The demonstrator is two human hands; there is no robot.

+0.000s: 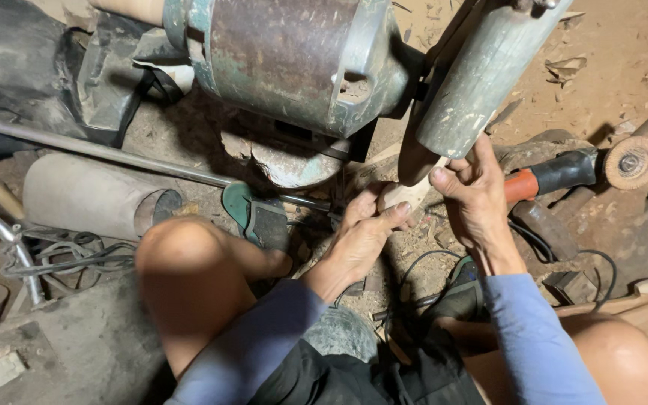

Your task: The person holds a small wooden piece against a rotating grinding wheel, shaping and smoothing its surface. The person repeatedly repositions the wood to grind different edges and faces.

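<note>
A big rusty green motor [294, 60] drives the sanding drum [474, 82], under which the left hand [361, 240] and right hand [478, 195] both clasp a pale wooden piece [406, 193], best pressed lightly and turned steadily.

Dusty earthen floor [624, 45] strewn with wood shavings. Directly on it, a rusty green-grey electric motor [294, 60]. Left of the motor, a grey cardboard tube [91, 196] and thin metal rod [99, 152]; right of it, an orange-and-black power tool [553, 176] and round wire brush wheel [633, 162].
</note>
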